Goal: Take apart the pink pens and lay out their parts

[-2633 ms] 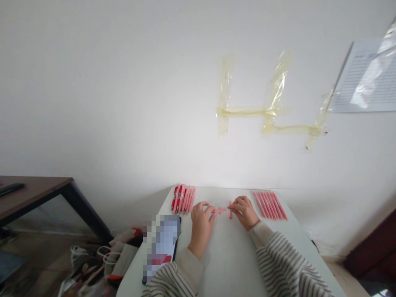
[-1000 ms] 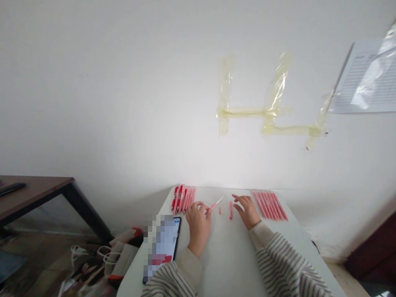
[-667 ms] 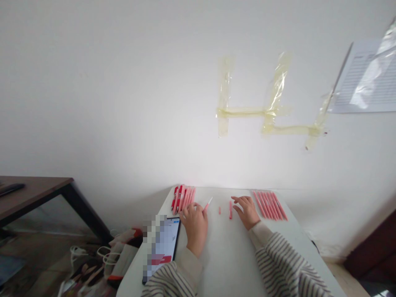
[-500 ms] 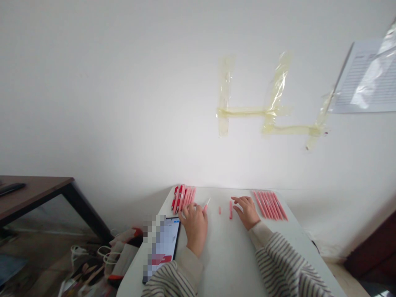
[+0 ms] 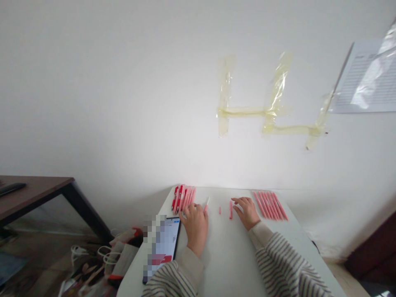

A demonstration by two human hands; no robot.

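On the white table (image 5: 229,255), my left hand (image 5: 195,225) rests palm down with curled fingers. Its thumb side is closed against a pink pen part with a thin white tip (image 5: 207,204), whose lower end is partly covered. My right hand (image 5: 246,212) has thumb and forefinger apart beside a pink pen barrel (image 5: 230,210), close to it; I cannot tell whether they touch. Between the hands lies a small pink pen piece (image 5: 220,210). A row of pink pens (image 5: 270,205) is to the right, and a bunch of pink and red pens (image 5: 184,198) is at the left.
A phone (image 5: 167,239) lies by my left forearm, its screen partly pixelated. The wall behind bears yellowish tape (image 5: 244,111) and a paper sheet (image 5: 365,78). A brown desk (image 5: 37,187) stands at far left, with cluttered bags (image 5: 120,255) on the floor.
The white-tipped pen part at my left hand has turned slightly more upright in view. My right hand and the other pen pieces look unmoved.
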